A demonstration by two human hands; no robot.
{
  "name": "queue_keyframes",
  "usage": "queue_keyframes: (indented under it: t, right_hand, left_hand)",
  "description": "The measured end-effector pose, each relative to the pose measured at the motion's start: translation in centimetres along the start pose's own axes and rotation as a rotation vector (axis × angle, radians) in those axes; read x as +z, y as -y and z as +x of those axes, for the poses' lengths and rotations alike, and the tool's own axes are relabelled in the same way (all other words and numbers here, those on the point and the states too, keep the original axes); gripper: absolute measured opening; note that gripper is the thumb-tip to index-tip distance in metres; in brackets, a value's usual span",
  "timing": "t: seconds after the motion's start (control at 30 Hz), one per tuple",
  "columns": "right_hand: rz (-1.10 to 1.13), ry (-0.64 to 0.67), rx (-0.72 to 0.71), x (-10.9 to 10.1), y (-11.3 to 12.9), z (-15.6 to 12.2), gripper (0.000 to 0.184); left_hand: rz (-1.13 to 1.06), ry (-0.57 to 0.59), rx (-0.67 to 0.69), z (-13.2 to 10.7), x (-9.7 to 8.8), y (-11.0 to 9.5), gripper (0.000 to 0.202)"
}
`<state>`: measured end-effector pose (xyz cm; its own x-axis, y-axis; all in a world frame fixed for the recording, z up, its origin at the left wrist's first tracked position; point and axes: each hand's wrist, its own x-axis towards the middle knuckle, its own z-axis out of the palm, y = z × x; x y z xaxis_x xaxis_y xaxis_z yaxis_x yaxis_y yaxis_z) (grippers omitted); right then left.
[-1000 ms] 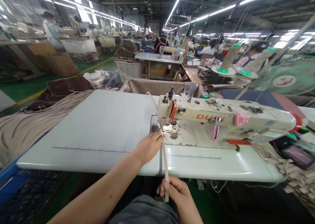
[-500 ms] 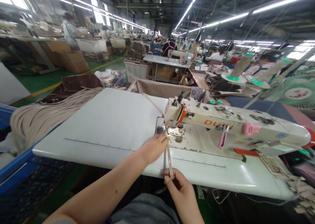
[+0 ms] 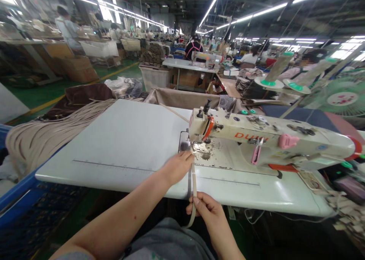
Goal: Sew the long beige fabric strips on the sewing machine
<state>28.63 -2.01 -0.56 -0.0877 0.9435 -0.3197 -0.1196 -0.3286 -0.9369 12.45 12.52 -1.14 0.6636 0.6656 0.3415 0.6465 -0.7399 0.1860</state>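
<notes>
A narrow beige strap (image 3: 194,182) runs from under the needle of the cream sewing machine (image 3: 256,138) back over the table's front edge. My left hand (image 3: 178,166) rests on the white table (image 3: 125,138) just in front of the presser foot, fingers curled against the strap. Below the edge, my right hand (image 3: 207,210) pinches the strap's lower part, which curls loose under it. More strap trails out behind the machine toward the back.
A big heap of beige straps (image 3: 42,134) lies to the left over a blue crate (image 3: 17,199). Pink snips (image 3: 256,153) hang on the machine's front. A green fan (image 3: 339,96) and thread cones (image 3: 273,71) stand right. Other workers sit at tables beyond.
The view swung slightly. My right hand has shifted lower on the strap below the table edge, and the strap's end now curls beneath it. My left hand stays by the presser foot.
</notes>
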Motion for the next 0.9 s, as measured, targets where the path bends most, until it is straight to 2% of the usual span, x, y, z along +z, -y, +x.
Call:
queue_keyframes:
  t: [0.2, 0.53, 0.9]
  right_hand:
    - [0.033, 0.010, 0.040, -0.1, 0.4, -1.2, 0.044]
    - [0.057, 0.014, 0.036, 0.3, 0.6, -1.4, 0.044]
    - [0.046, 0.034, 0.067, 0.1, -0.2, -1.8, 0.048]
  left_hand:
    - [-0.020, 0.006, -0.024, -0.2, 0.2, 0.2, 0.017]
    - [-0.053, -0.043, 0.000, -0.2, -0.5, -0.1, 0.018]
    - [-0.126, -0.075, -0.046, 0.3, 0.1, 0.3, 0.033]
